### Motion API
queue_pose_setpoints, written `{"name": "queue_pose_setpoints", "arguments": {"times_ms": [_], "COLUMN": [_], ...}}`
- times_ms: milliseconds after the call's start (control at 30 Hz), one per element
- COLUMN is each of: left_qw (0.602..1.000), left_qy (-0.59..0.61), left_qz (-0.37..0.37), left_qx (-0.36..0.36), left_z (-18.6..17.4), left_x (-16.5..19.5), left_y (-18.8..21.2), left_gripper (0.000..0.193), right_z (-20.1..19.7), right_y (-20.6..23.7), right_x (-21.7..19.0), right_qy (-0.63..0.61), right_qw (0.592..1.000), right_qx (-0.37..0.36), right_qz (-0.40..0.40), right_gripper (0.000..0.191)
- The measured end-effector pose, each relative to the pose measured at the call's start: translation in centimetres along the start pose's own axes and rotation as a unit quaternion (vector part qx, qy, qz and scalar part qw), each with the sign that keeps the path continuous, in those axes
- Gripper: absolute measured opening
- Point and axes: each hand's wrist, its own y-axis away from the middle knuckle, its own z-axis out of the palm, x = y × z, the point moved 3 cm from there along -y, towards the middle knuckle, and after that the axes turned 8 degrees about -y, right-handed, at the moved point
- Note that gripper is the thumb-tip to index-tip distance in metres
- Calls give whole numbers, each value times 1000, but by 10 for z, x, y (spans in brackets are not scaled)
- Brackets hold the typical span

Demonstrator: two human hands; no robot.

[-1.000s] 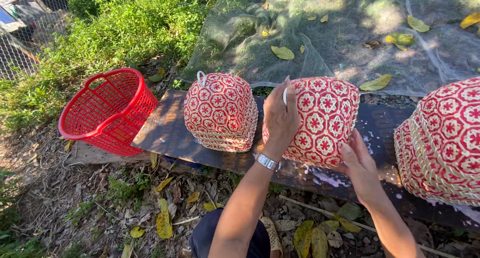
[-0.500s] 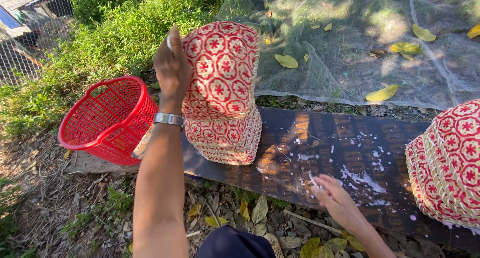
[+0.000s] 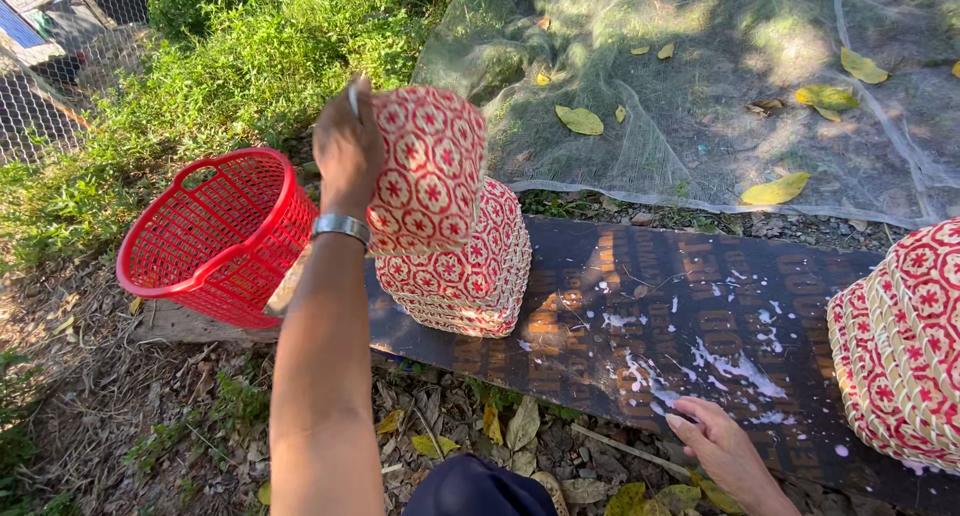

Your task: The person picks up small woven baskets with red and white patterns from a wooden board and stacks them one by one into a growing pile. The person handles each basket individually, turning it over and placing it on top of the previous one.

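My left hand [image 3: 347, 148], with a silver watch on the wrist, grips a red-and-white patterned woven basket [image 3: 428, 166] and holds it upside down in the air. Directly below stands a stack of the same kind of baskets [image 3: 468, 271], also upside down, on a dark board [image 3: 640, 306]. The held basket hangs just above the stack, tilted slightly. My right hand [image 3: 722, 451] rests with spread fingers on the board's near edge, beside white paint splashes [image 3: 700, 366].
A red plastic laundry basket [image 3: 218, 234] leans at the board's left end. Another patterned basket stack [image 3: 895, 346] stands at the right edge. Grey netting [image 3: 700, 106] with yellow leaves lies beyond the board. Grass lies to the far left, dry leaves near me.
My left hand lifted one patterned basket off the board's middle and carried it left over the other basket. My right hand dropped from that basket to the board's near edge.
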Motion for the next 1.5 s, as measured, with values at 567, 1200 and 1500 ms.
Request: {"name": "queue_pose_setpoints", "arguments": {"times_ms": [567,1200,1500], "left_qw": [978,943,692], "left_qy": [28,149,559], "left_qz": [-68,268,-25], "left_qx": [-193,-131,-456], "left_z": [43,-40,-5], "left_x": [21,305,433], "left_y": [68,188,303], "left_gripper": [66,60,59], "right_z": [7,-321,-354], "right_y": [20,175,248], "right_x": [-25,-216,-263], "right_qy": [62,442,370], "right_qw": [997,612,579], "right_qx": [4,517,536], "right_qz": [-37,-404,-490], "right_gripper": [56,30,35]}}
